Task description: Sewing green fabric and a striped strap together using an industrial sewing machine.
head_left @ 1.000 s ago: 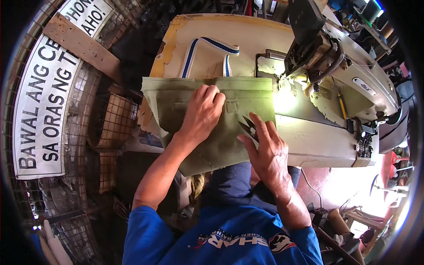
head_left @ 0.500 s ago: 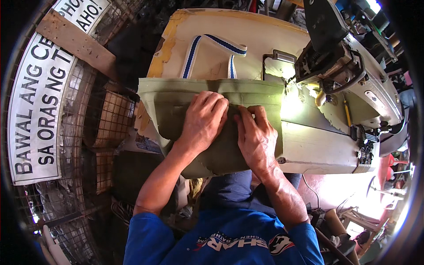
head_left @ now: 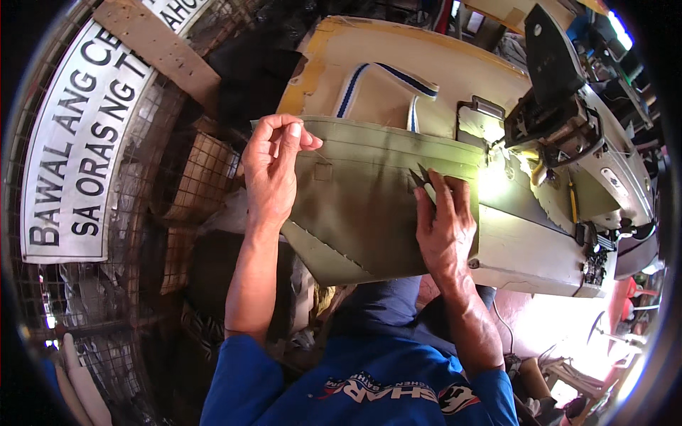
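An olive-green fabric panel (head_left: 355, 213), with stitched lines along its top and a small stitched square, lies across the table's front. My left hand (head_left: 277, 167) is at the panel's upper left, fingertips pinched together; what is between them is too small to make out. On the panel's right part, my right hand (head_left: 444, 227) grips small dark snips (head_left: 420, 181), their points upward. A white strap with a dark blue stripe (head_left: 391, 74) lies looped on the table beyond the panel, its ends at or under the fabric's top edge.
A sewing machine (head_left: 618, 177) with a lit lamp stands at the table's (head_left: 462, 60) right, a yellow-handled tool (head_left: 572, 199) beside it. At left are a wire-mesh wall with a sign (head_left: 67, 142), a wooden board (head_left: 170, 64) and dark material behind the table.
My left hand has moved from the panel's middle to its upper left corner. My right hand is farther right, the snips' blades showing again. The view has shifted, so the table appears farther right.
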